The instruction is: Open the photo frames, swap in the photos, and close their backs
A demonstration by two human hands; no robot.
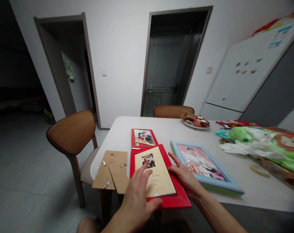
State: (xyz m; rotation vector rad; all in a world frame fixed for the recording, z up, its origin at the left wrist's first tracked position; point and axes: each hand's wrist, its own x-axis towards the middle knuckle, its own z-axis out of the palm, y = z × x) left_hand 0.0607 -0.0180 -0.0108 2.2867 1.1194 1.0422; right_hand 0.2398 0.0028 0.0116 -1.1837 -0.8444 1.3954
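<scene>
A red picture frame is tilted at the table's near edge, with a cream printed sheet bearing a small photo inside it. My left hand lies over the frame's lower left, fingers spread on the sheet and thumb by the bottom rim. At the right rim, my right hand grips the frame, its index finger stretched out; some fingers are hidden beneath. Behind it lies a smaller red picture frame with a photo of two people. Brown backing boards with metal clips rest to the left.
A light blue picture frame lies to the right on the white table. Farther right are a green plastic bag and crumpled white wrapping. A plate of wrapped items stands at the back. Wooden chairs flank the table.
</scene>
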